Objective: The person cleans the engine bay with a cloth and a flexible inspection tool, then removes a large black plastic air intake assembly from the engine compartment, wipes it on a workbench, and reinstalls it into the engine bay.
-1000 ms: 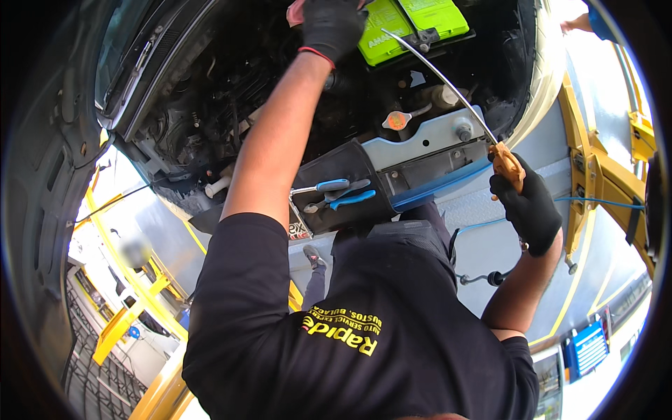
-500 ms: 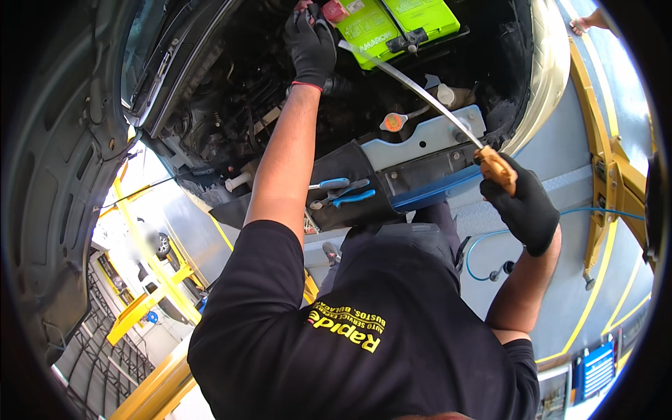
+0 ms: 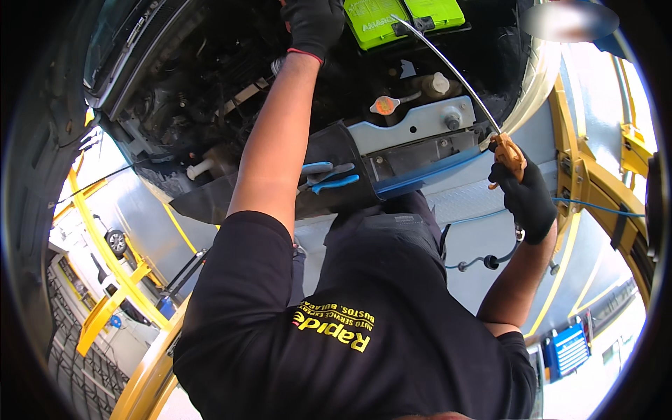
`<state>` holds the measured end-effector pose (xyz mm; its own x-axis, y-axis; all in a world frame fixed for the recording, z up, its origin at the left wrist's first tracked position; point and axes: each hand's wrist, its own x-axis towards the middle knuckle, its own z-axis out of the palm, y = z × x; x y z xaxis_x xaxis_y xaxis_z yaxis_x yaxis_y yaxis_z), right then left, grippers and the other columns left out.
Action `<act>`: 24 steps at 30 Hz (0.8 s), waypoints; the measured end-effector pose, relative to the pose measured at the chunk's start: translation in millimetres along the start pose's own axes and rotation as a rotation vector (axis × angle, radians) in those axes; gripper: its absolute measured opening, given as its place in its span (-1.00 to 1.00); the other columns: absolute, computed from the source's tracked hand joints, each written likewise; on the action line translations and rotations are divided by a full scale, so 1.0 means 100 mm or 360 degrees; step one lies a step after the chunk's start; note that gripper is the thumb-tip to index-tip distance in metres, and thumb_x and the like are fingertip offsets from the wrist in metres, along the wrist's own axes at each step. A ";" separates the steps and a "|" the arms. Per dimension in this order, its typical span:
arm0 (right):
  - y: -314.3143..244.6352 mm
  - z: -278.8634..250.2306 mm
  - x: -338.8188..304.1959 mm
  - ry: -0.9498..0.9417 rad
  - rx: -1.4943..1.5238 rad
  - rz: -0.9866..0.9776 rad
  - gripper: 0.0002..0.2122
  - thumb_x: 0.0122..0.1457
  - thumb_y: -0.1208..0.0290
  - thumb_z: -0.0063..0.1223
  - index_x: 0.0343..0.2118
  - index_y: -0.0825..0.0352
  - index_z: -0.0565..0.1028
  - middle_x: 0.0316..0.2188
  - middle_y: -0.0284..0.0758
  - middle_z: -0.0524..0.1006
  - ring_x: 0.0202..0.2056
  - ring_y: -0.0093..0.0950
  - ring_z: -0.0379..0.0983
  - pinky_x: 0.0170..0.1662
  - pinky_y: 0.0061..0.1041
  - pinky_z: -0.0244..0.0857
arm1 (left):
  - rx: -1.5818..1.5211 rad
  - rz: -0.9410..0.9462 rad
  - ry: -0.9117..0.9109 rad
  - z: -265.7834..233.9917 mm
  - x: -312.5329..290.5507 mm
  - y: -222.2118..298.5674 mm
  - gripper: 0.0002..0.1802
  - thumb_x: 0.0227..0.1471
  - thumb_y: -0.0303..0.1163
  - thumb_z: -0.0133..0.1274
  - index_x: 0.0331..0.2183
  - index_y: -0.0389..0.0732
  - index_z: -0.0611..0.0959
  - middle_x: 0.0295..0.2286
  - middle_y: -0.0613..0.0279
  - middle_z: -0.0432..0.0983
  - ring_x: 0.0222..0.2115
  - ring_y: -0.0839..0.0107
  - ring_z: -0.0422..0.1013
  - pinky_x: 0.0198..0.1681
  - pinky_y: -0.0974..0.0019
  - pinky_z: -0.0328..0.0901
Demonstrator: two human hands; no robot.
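Observation:
My right hand, in a black glove, is closed round the tan-orange handle of an air blow gun. Its long, slightly bent metal nozzle reaches up and left, its tip over the front of a bright green car battery by the black hold-down clamp. A hose fitting shows below the grip. At the top edge, left of the battery, my gloved left hand is curled, its fingers partly cut off by the picture's edge. A bit of red shows beside them; what they hold cannot be made out.
Around the battery lies the engine bay, with an orange-marked radiator cap and a white reservoir cap. Blue-handled pliers rest on the front black panel. Yellow lift arms and a blue hose are at right; another person stands top right.
The blow gun's nozzle tip has shifted right, from the battery's left corner to near its clamp. My left hand has moved up toward the picture's edge. Another person has leaned into view top right.

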<state>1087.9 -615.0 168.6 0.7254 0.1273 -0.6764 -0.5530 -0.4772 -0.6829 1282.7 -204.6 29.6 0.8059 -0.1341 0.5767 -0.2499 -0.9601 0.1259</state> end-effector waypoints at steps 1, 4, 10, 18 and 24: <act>0.09 0.01 -0.07 0.0059 0.0031 -0.0054 -0.63 0.31 0.33 0.18 0.13 0.35 0.54 -0.44 -0.44 0.55 -0.51 -0.69 0.36 -0.44 -0.60 0.27 | -0.0010 0.0051 0.0055 -0.04 -0.10 0.18 -0.65 0.20 -0.29 0.06 -0.01 -0.18 0.62 -0.06 -0.12 0.52 0.03 -0.09 0.40 0.11 -0.12 0.26; 0.03 0.06 -0.30 0.0068 0.0018 0.0156 -0.63 0.29 0.33 0.17 0.12 0.33 0.55 -0.43 -0.45 0.54 -0.55 -0.72 0.31 -0.50 -0.64 0.20 | -0.0330 -0.0270 0.0148 0.14 -0.70 0.38 -0.64 0.16 -0.21 0.19 -0.09 -0.20 0.57 -0.28 0.00 0.53 -0.14 -0.02 0.46 -0.07 -0.12 0.28; -0.04 0.24 -0.73 0.0164 0.0004 0.0312 -0.63 0.27 0.35 0.16 0.12 0.32 0.52 -0.44 -0.46 0.53 -0.58 -0.73 0.29 -0.52 -0.66 0.18 | -0.1173 -0.2165 0.0237 0.74 -1.06 1.06 -0.53 0.36 0.01 -0.07 -0.05 -0.20 0.62 -0.21 0.03 0.64 -0.06 0.05 0.52 0.02 -0.09 0.37; 0.20 0.38 -1.20 0.0172 0.0026 0.0255 -0.63 0.26 0.36 0.15 0.10 0.35 0.52 -0.42 -0.44 0.54 -0.56 -0.72 0.34 -0.51 -0.64 0.23 | -0.3370 -0.1978 0.0128 1.27 -1.17 0.56 -0.38 0.40 0.14 -0.26 0.15 -0.09 0.57 0.06 0.15 0.59 0.10 0.07 0.45 0.20 -0.10 0.29; 0.28 0.35 -1.13 0.0139 -0.0032 0.0399 -0.60 0.23 0.36 0.18 0.12 0.33 0.52 -0.39 -0.43 0.55 -0.48 -0.70 0.40 -0.47 -0.63 0.28 | -0.2716 -0.1639 0.0147 1.57 -1.23 1.02 -0.49 0.29 0.07 -0.10 0.00 -0.13 0.59 -0.08 0.09 0.61 -0.15 -0.06 0.51 -0.03 -0.43 0.34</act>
<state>976.1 -612.8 216.4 0.5999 -0.0720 -0.7968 -0.7122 -0.5018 -0.4909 1242.2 -324.1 -155.1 0.9437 0.2793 -0.1771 -0.0003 0.5364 0.8440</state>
